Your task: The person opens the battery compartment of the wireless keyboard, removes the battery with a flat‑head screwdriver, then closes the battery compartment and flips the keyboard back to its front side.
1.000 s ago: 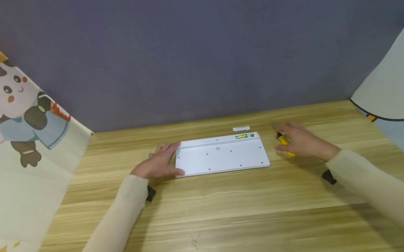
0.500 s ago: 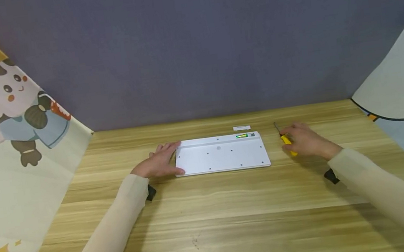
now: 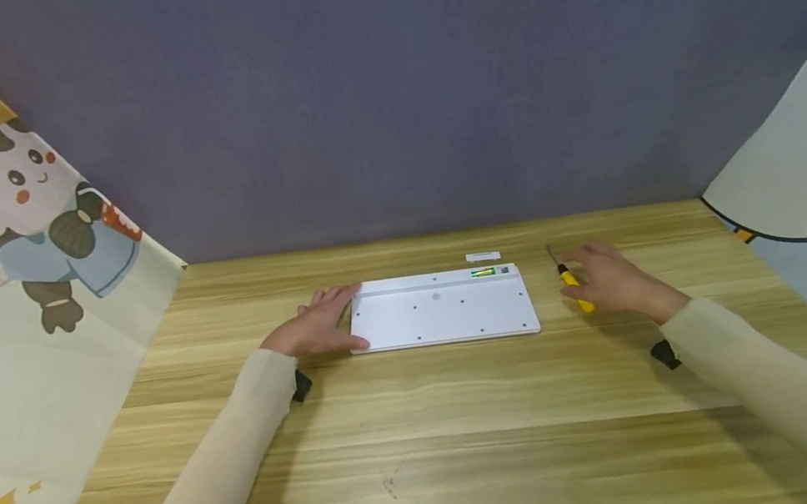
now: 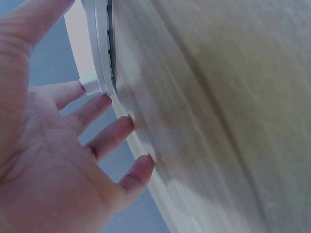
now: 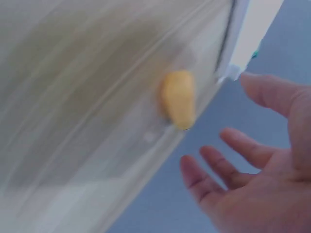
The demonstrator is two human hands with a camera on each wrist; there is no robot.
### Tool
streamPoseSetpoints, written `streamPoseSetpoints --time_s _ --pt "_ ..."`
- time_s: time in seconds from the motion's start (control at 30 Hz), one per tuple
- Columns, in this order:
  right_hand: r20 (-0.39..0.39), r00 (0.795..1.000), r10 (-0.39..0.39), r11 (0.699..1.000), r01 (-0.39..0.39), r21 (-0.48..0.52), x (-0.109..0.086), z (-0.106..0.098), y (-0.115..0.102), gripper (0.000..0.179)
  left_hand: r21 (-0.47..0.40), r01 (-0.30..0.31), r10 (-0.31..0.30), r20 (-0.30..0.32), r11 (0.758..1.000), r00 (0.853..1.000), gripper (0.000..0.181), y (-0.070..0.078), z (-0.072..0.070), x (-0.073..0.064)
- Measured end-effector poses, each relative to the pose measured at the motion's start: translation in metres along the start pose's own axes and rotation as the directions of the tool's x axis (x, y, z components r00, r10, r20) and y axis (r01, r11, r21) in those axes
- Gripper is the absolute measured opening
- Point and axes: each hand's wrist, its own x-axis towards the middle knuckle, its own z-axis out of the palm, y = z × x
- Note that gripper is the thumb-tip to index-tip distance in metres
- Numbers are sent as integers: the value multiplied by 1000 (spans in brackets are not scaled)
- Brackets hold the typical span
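A white keyboard (image 3: 441, 314) lies upside down on the wooden table, its battery slot uncovered with a green battery (image 3: 483, 272) showing. At its left end my left hand (image 3: 318, 325) has the thumb on the near corner and the index finger on the far corner, the other fingers spread. To the right lies a screwdriver (image 3: 576, 290) with a yellow handle and a thin metal shaft pointing away. My right hand (image 3: 612, 285) hovers beside it; in the right wrist view its fingers are spread apart from the blurred yellow handle (image 5: 179, 99).
A small white battery cover (image 3: 483, 256) lies behind the keyboard. A dark grey panel (image 3: 415, 99) stands along the table's far edge, with cartoon-printed sheets (image 3: 30, 230) at the sides. Dark marks (image 3: 390, 483) show on the table (image 3: 470, 429) near the front.
My right hand has shifted slightly right with the screwdriver, and its fingers now stand apart from the handle. My left hand and the keyboard hold their place.
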Motion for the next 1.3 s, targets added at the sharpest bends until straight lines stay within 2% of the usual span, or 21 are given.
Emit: streamPoseSetpoints --time_s 0.17,0.3,0.43,0.53,0.9,1.3 --pt "-3 992 -125 985 125 115 1 3 -15 66 -5 -4 4 -3 1000 1000 105 1 0 -1" --pt "52 983 -177 967 163 197 7 13 -19 75 -9 0 0 6 1000 1000 104 1 1 0" --pt "86 975 -207 956 183 231 14 25 -16 86 -7 7 -6 10 1000 1000 104 2 1 1" --pt "112 971 -211 956 180 233 17 28 -15 91 4 5 -5 8 1000 1000 104 2 1 2" --pt "166 964 -205 965 170 202 24 25 -15 96 20 2 -2 -4 1000 1000 105 2 0 1" --pt "185 963 -195 969 159 189 23 23 -18 95 14 -9 9 -14 1000 1000 105 4 0 -1"
